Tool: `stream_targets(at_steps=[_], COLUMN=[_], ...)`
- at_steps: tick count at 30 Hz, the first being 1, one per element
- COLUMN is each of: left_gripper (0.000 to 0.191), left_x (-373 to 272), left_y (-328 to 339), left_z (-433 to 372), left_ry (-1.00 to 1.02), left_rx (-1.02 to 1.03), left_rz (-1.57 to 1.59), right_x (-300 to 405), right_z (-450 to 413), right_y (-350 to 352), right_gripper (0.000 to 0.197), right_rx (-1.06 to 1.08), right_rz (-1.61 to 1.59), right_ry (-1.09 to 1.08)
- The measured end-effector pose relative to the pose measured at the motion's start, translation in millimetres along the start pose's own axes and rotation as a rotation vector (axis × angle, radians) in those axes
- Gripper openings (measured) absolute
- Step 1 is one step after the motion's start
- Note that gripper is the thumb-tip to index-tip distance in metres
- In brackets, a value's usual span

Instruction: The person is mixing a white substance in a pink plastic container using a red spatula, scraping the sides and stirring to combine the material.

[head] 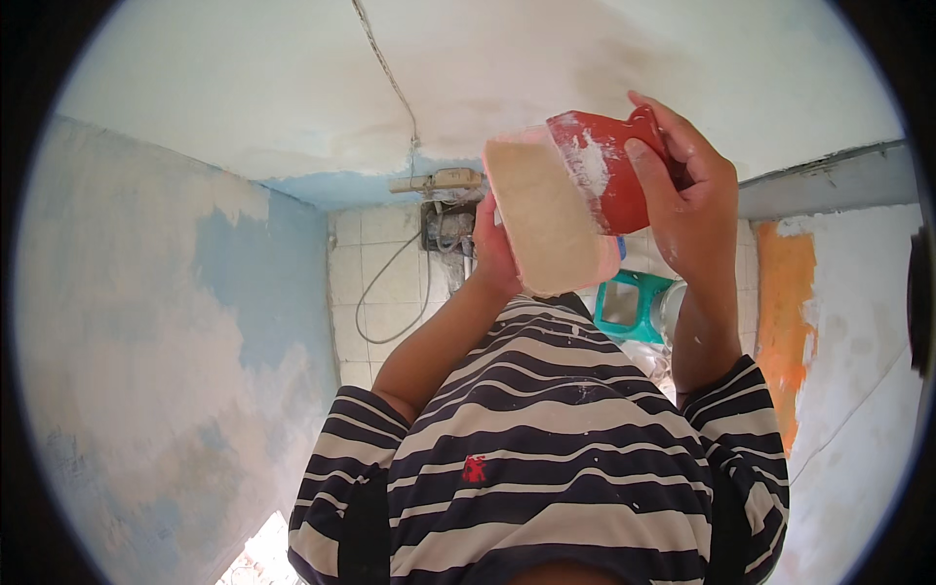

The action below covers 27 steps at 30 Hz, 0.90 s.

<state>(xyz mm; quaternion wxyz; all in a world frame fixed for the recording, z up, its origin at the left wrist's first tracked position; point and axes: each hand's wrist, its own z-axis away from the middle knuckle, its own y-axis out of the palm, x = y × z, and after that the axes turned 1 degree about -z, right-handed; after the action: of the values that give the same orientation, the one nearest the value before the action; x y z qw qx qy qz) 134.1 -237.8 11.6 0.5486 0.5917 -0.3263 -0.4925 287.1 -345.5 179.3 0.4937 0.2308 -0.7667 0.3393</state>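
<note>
My left hand (496,246) grips the left edge of a shallow pink plastic tray (608,265). A smooth beige layer that looks like putty (548,234) covers the side of the tray facing me. In my right hand (691,186) is a red plastic putty spreader (621,175), pinched by its handle with the thumb on top. Whitish putty is smeared across the spreader's face. Its straight edge lies over the upper right part of the tray; whether it touches the putty I cannot tell.
Ahead stands a wall (497,66) with patchy pale filler and a cable (384,62) running down it. A power strip (439,180) and dusty equipment (450,227) sit low by the wall, a loose cord (358,311) on the tiles. At right are a teal plastic stool (643,322) and white bucket (669,311).
</note>
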Motion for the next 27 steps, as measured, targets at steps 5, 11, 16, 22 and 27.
stream_targets(at_steps=[5, 11, 16, 22, 27], left_gripper=[0.078, 0.092, 0.099, 0.086, 0.072], left_x=[18, 33, 60, 94, 120], left_y=[27, 48, 36, 54, 60], left_z=[-18, -47, -63, -75, -90], left_ry=[0.103, 0.110, 0.179, 0.197, 0.188], left_rx=[0.016, -0.026, -0.064, 0.005, -0.057], left_rz=[-0.040, -0.067, -0.179, -0.198, -0.082], right_x=[-17, -32, -51, -60, -78], right_z=[5, -7, -7, 7, 6], right_y=[-28, -41, -69, -103, -128], right_gripper=[0.040, 0.041, 0.040, 0.039, 0.036], right_rx=[-0.037, -0.046, -0.030, -0.039, -0.096], right_rz=[-0.097, -0.192, -0.225, -0.228, -0.170], right_ry=[0.066, 0.129, 0.176, 0.124, 0.047])
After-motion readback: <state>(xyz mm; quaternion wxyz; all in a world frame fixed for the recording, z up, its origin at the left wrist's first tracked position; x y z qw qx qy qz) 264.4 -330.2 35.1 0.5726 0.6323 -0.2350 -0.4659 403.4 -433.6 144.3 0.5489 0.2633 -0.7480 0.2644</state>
